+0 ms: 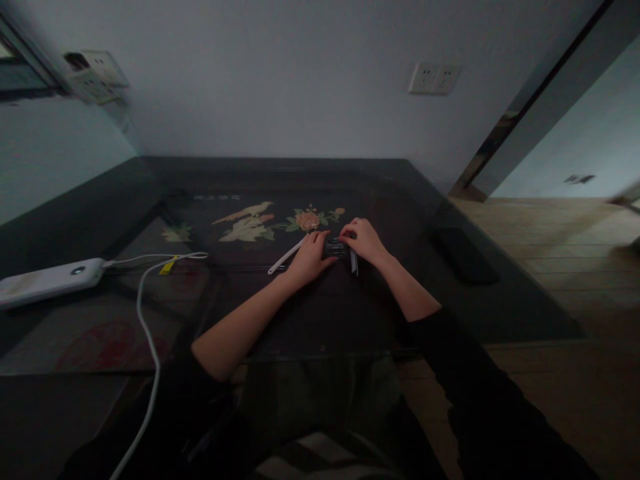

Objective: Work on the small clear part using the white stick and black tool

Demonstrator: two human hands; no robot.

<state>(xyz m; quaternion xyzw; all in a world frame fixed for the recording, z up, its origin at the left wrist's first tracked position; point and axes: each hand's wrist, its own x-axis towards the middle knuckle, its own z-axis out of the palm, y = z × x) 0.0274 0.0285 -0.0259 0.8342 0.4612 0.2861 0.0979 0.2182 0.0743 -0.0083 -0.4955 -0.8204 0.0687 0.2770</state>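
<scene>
A small black object with pale rows of detail lies low over the dark table top between my two hands; its kind I cannot make out. My left hand is closed around its left side, thumb toward me and fingers on the far side. Fingers pinched, my right hand touches or nearly touches its right edge, and whatever is in the pinch is hidden. Below the right fingers shows a thin whitish strip. A slim white stick with a hole in its end slants out beside my left hand, partly covered by it.
The glass-topped dark table bears a bird-and-flower picture. On the left lies a white power bank with a white cable trailing toward me. A black phone-like slab lies right. Behind stands a wall with sockets.
</scene>
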